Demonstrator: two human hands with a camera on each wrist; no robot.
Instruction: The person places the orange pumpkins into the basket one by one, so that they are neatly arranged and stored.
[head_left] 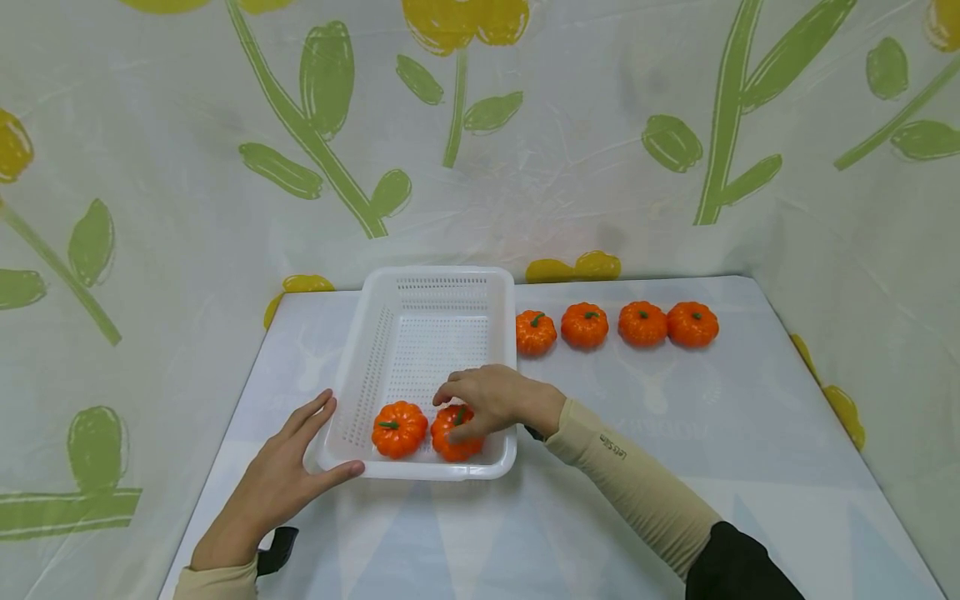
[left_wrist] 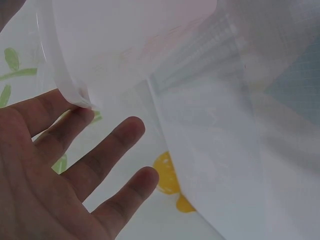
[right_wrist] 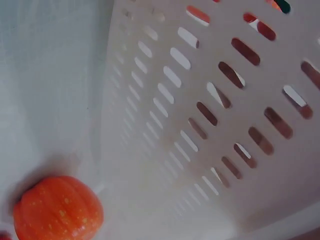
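Two small orange pumpkins with green stems, one on the left and one on the right, sit in the near end of a white plastic basket. Over the right-hand one is my right hand, its thumb lying across the pumpkin and its fingers loosely bent above the far side. The right wrist view shows the basket's slotted wall, which mostly hides that hand. At the basket's near left corner, my left hand spreads its fingers along the side, thumb at the front rim. Two of its fingers touch under the rim.
A row of several more orange pumpkins stands on the white table along the back, right of the basket; the nearest is close to its wall. One pumpkin shows beside the basket. A flower-printed curtain surrounds the table.
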